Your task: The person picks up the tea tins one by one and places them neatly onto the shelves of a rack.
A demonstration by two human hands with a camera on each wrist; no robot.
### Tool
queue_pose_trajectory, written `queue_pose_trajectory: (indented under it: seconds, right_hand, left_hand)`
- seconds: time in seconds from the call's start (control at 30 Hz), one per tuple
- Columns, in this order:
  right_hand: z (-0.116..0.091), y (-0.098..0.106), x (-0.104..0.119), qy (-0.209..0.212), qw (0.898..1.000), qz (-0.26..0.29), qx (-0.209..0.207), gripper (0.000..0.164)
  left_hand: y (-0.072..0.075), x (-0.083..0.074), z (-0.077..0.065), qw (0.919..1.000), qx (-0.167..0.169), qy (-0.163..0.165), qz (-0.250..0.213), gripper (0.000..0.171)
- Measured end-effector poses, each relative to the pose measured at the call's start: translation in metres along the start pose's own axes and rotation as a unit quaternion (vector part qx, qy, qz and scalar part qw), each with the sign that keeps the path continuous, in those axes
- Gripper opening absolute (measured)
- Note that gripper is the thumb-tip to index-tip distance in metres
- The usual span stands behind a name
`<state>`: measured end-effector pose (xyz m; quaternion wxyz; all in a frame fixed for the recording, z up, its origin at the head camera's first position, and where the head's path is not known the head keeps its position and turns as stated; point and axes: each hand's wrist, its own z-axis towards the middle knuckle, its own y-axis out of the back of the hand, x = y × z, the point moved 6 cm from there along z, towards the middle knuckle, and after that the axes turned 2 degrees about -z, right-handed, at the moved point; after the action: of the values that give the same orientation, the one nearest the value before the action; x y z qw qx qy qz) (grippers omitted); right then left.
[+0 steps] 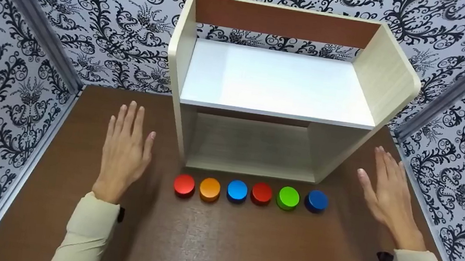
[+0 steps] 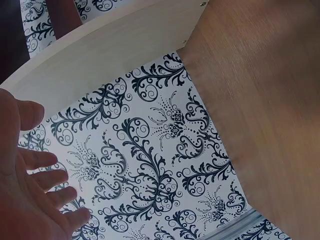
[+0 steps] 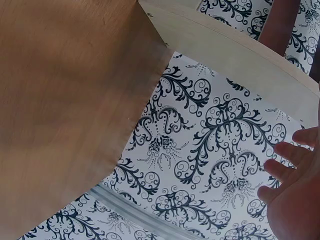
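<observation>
My left hand [image 1: 124, 152] is held over the table left of a small shelf unit [image 1: 270, 113], its fingers straight and nothing in it. On the other side, my right hand [image 1: 389, 194] is likewise empty with fingers extended. Between the hands, in front of the shelf, runs a row of round caps: a red cap [image 1: 184, 185], an orange cap [image 1: 209, 189], a light blue cap [image 1: 237, 191], a darker red cap [image 1: 261, 193], a green cap [image 1: 288, 198] and a dark blue cap [image 1: 316, 201]. Neither hand touches them. Both wrist views show the relaxed fingers, holding nothing.
The shelf has a white upper board [image 1: 282, 83], a lower compartment [image 1: 252, 146] and tall side panels. It stands at the back of the brown table [image 1: 218, 244]. Patterned walls [image 1: 117, 23] with grey metal corner strips [image 1: 29, 12] enclose the table on three sides.
</observation>
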<state>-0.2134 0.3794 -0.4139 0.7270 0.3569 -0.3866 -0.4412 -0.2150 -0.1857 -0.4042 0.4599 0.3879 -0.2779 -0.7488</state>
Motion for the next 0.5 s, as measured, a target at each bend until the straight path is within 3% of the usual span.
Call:
queue_pose_trajectory:
  seconds: [0.37, 0.5]
  right_hand:
    - [-0.011, 0.003, 0.011, -0.036, 0.999, 0.04, 0.004, 0.049]
    - [-0.015, 0.003, 0.016, -0.039, 0.998, 0.052, -0.009, 0.042]
  left_hand:
    - [0.002, -0.003, -0.009, 0.9991, -0.032, 0.009, -0.028, 0.044]
    - [0.001, -0.001, -0.013, 0.9983, -0.022, 0.03, -0.044, 0.04]
